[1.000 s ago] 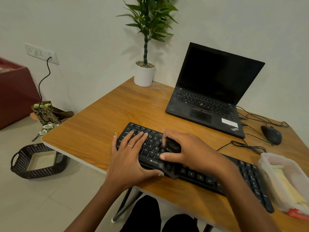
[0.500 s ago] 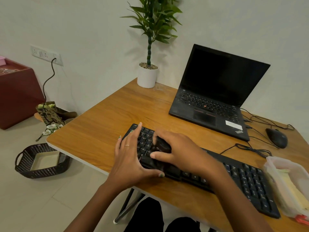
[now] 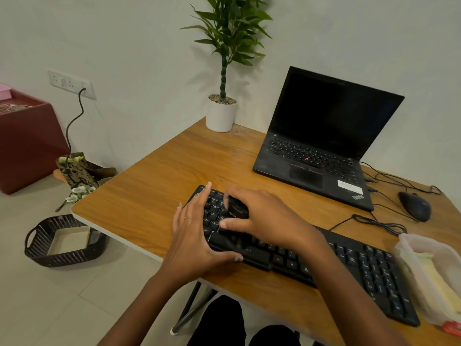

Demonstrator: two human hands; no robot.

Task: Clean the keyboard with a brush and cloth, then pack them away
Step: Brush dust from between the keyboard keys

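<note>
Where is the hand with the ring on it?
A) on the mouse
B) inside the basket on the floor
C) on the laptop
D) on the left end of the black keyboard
D: the left hand, with the ring on one finger, lies with straight fingers on the left end of the keyboard, while the right hand holds the black brush beside it.

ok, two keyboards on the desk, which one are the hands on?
The separate black keyboard at the desk's near edge: left hand rests on it, right hand grips the brush. The laptop's own keys are untouched.
</note>
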